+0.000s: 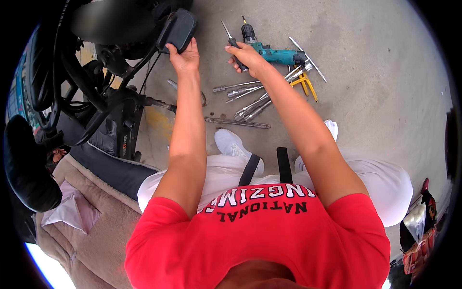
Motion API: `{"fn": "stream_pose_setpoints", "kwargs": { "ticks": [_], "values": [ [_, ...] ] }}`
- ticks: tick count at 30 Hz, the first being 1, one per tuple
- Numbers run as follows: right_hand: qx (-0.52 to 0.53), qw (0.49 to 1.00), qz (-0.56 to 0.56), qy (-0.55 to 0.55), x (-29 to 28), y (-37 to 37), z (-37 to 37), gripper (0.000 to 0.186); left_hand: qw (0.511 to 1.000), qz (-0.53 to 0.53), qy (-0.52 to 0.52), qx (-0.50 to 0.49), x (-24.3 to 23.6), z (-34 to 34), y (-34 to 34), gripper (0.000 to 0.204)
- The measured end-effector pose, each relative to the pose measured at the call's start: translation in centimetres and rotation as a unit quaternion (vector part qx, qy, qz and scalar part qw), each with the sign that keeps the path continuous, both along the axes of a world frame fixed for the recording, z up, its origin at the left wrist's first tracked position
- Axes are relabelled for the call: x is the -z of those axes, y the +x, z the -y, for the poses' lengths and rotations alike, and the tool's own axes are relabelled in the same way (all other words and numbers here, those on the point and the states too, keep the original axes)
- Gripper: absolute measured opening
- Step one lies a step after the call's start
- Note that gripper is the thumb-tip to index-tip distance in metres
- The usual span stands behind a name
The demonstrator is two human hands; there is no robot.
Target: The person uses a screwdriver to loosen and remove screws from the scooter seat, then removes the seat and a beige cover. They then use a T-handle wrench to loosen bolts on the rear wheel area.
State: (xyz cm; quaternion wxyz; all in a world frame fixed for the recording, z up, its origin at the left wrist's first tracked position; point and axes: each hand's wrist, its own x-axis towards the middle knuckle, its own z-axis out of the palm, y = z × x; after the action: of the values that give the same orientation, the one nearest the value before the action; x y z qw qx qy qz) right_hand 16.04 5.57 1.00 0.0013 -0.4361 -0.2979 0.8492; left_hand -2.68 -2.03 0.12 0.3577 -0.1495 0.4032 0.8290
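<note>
My left hand (185,57) grips the lower edge of a black, rounded mirror (177,30), thumb on its near face. A dark stem joins the mirror to the scooter (103,96) on my left. My right hand (246,57) is closed around the dark handle of a screwdriver (227,30), its thin metal shaft pointing up and away from me. The screwdriver tip is apart from the mirror. Just beyond and right of that hand, a teal cordless drill (276,54) with a black chuck lies on the concrete.
Several chrome socket wrenches (245,108) lie fanned under my right forearm, with a yellow tool (308,86) and a thin metal rod (308,59) beside them. A long flat metal bar (238,123) rests near my white shoe (232,144). A brown plush cover (91,226) spreads at lower left.
</note>
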Motion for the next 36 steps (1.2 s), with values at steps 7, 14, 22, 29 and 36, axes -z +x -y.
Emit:
{"fn": "stream_pose_setpoints", "kwargs": {
  "ticks": [7, 14, 22, 29, 36],
  "values": [
    [-0.015, 0.988, -0.012, 0.153, 0.4, 1.2, 6.8, 0.043, 0.999, 0.017, -0.049, -0.011, 0.0, -0.6, -0.3, 0.048],
    [-0.020, 0.940, -0.036, 0.340, 0.8, 2.6, 7.4, 0.046, 0.994, 0.038, -0.092, -0.051, -0.7, -1.5, -1.1, 0.047],
    [-0.015, 0.924, -0.046, 0.378, 1.5, 0.3, 6.1, 0.045, 0.995, 0.025, -0.086, -0.053, 0.0, -1.2, -2.2, 0.052],
    [-0.075, 0.888, 0.006, 0.453, 1.6, 0.5, 4.8, 0.043, 0.997, 0.023, -0.065, -0.035, -0.2, -1.2, -1.3, 0.051],
    [-0.147, 0.932, -0.027, 0.329, 0.4, 1.1, 1.7, 0.034, 0.999, 0.038, 0.027, 0.005, 0.9, 0.1, -1.4, 0.056]
  ]
}}
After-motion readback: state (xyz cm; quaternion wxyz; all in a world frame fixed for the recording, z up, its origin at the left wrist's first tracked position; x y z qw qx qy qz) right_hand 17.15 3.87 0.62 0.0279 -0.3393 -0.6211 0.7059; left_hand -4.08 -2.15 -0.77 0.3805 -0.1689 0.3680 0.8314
